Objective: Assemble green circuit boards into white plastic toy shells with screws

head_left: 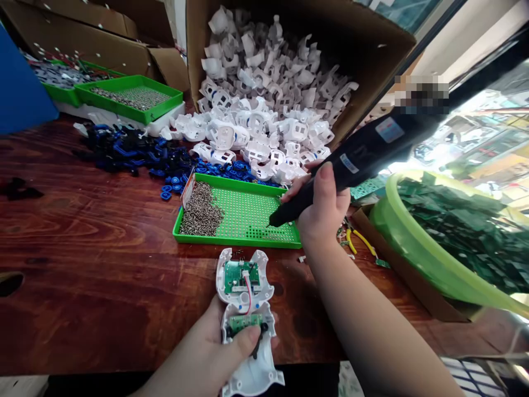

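Observation:
My left hand (231, 344) is closed around an open white plastic housing (252, 375) near the table's front edge, its thumb pressing on the lower half. Inside the housing sit two green circuit boards; the upper board (237, 275) is joined to the lower board (243, 321) by a thin cable (249, 295). In my right hand (324, 204) is a black electric screwdriver (351, 157), tilted down to the left. Its tip is over the right part of a green perforated tray (243, 241). Small screws (202, 212) are heaped at that tray's left end.
Behind the tray lie white shell parts (264, 132), spilling from a cardboard box (372, 60), and blue-black parts (136, 149). At right are yellow-handled pliers (361, 240) and a yellow-green basin (413, 248) of circuit boards. Another green tray (165, 105) stands back left.

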`<state>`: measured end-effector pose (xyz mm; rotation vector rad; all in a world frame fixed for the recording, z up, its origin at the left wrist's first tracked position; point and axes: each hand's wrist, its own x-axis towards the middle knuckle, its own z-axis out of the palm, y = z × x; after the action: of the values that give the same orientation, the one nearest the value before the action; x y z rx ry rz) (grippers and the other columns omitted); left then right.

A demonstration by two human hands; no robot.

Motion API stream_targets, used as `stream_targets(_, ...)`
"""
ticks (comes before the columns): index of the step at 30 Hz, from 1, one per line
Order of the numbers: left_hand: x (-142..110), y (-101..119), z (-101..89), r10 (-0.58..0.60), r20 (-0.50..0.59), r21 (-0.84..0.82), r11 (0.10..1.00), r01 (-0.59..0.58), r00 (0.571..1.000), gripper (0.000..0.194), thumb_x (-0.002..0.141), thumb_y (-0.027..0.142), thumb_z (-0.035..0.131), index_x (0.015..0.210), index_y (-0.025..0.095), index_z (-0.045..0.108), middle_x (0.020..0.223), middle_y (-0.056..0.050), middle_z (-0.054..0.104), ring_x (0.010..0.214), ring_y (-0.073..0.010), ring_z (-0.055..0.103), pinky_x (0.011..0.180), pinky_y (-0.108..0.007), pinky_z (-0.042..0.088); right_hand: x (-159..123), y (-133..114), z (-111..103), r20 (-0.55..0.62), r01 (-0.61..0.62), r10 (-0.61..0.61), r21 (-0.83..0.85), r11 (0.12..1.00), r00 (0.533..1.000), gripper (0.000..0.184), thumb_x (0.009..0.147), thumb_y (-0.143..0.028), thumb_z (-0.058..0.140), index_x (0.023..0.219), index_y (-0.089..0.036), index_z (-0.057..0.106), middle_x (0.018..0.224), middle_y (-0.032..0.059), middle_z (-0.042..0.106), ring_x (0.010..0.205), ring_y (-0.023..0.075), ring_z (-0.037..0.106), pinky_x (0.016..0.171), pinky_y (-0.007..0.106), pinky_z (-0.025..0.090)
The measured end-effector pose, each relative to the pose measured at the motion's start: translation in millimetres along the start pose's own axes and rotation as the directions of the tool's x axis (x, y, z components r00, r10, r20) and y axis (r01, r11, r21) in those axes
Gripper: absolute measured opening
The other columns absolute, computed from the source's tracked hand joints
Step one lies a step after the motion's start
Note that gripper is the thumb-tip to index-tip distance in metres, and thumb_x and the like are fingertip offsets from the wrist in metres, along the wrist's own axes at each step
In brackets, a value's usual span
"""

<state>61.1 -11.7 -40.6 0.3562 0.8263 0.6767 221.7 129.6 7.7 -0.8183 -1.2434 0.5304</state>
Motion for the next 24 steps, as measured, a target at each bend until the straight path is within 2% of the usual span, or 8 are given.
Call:
stream_targets(5,1.4,2.3,0.7,-0.040,-0.012,0.000,0.999,0.040,0.999,0.052,0.059,0.034,0.085,0.103,0.023,0.060,0.083,-0.003,0.076,0.080,-0.0234,0.073,0.070,-0.028,0.056,-0.5,2.9,7.2,-0.018,0.003,-0.003,0.013,1.000,1.000,0.021,0.083,-0.046,0.054,0.081,-0.026,0.048,0.052,-0.0076,0.047,0.040,0.0102,0.049,0.041,0.025,0.042)
stream_targets(10,3.4,3.0,-0.1,-0.100,-0.030,0.008,0.995,0.101,0.995,0.065,0.052,0.034,0.089,0.106,0.020,0.055,0.082,-0.003,0.076,0.081,-0.0252,0.073,0.070,-0.030,0.056,1.0,7.8,9.9,-0.040,0.067,-0.063,0.101,0.993,0.997,0.024,0.080,-0.046,0.059,0.073,-0.024,0.051,0.049,-0.0080,0.047,0.037,0.0094,0.048,0.035,0.023,0.041)
stream_targets(18,3.0,2.6,-1.0,-0.087,0.019,-0.033,0.996,0.088,0.996,0.064,0.058,0.029,0.087,0.113,0.021,0.055,0.099,-0.004,0.076,0.084,-0.0224,0.072,0.076,-0.031,0.056,-1.2,4.8,9.4,-0.017,0.059,-0.057,0.121,0.991,0.998,0.020,0.081,-0.040,0.060,0.071,-0.024,0.055,0.045,-0.0073,0.051,0.036,0.0108,0.049,0.036,0.024,0.038)
stream_targets(24,1.3,5.1,1.7,-0.090,-0.017,0.000,0.996,0.090,0.996,0.056,0.054,0.033,0.089,0.101,0.020,0.062,0.085,-0.002,0.076,0.081,-0.0206,0.072,0.074,-0.028,0.055,-2.6,8.2,11.0,-0.025,0.072,-0.070,0.103,0.992,0.997,0.025,0.079,-0.042,0.063,0.065,-0.025,0.052,0.044,-0.0071,0.050,0.034,0.0112,0.048,0.035,0.025,0.037)
